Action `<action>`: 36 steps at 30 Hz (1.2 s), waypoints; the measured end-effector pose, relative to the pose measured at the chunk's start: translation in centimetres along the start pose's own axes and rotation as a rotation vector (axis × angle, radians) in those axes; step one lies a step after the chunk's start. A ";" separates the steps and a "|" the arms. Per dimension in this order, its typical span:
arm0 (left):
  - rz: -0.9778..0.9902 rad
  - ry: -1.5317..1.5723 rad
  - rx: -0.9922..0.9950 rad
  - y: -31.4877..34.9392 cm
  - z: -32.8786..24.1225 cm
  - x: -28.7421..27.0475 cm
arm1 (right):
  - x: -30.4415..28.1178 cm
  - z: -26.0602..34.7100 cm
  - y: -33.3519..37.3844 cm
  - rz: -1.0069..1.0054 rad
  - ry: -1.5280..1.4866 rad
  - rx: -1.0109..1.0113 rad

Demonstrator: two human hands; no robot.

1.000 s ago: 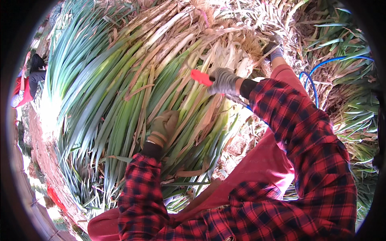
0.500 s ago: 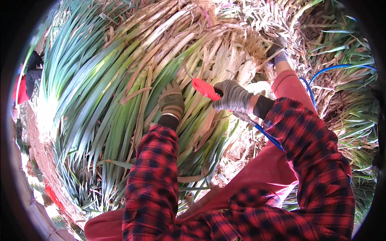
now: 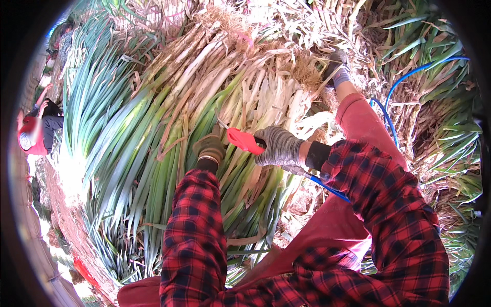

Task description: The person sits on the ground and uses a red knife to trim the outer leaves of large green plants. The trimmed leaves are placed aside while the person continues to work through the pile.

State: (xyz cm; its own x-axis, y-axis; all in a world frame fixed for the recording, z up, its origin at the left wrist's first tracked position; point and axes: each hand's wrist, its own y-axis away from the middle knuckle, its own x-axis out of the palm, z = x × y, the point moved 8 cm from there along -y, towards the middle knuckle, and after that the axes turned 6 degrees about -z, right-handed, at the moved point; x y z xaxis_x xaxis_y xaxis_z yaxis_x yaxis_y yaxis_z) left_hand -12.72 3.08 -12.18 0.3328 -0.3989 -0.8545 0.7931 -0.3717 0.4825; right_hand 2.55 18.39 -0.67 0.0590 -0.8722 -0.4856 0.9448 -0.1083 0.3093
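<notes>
My right hand [image 3: 279, 147], in a grey striped knit glove, is wrapped round a red air blow gun [image 3: 244, 140]. Its thin bent metal nozzle points up and left, just above the stalks. A blue hose [image 3: 330, 188] joins the gun at a metal fitting below that hand. My left hand [image 3: 209, 148], in a dark brownish glove, is sunk among the leaves just left of the gun. Its fingers look closed round a green onion [image 3: 212, 115], though leaves partly hide them. A broad heap of long green onions [image 3: 138, 148] lies beneath both hands, roots toward the top.
More green onions [image 3: 450, 169] lie along the right side. Dry husks [image 3: 327, 25] litter the ground beyond the roots. The blue hose loops past my outstretched leg [image 3: 365, 120]. Another person in red [image 3: 36, 135] is at the far left, beside a pale curved edge.
My left hand has gone deeper among the leaves. My right hand has brought the blow gun left and slightly down, its nozzle closer to the left hand. The view has shifted.
</notes>
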 end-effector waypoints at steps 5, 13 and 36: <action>0.066 -0.021 -0.095 0.8 0.5 -0.5 | -0.5 -1.1 -0.1 -0.012 -0.006 0.011; -0.107 0.202 -0.023 5.0 0.9 -3.3 | -3.9 -0.9 1.6 -0.057 0.060 0.041; 0.273 1.022 0.144 13.4 3.3 2.2 | 3.6 -0.4 16.1 0.060 -0.034 0.011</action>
State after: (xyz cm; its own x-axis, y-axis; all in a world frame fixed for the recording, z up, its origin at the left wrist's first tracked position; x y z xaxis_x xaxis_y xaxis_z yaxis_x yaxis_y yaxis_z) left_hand -3.00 -5.53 -6.92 0.8131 0.3837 -0.4378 0.5814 -0.4980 0.6434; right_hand 18.06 13.69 2.24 0.1043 -0.8928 -0.4383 0.9362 -0.0605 0.3461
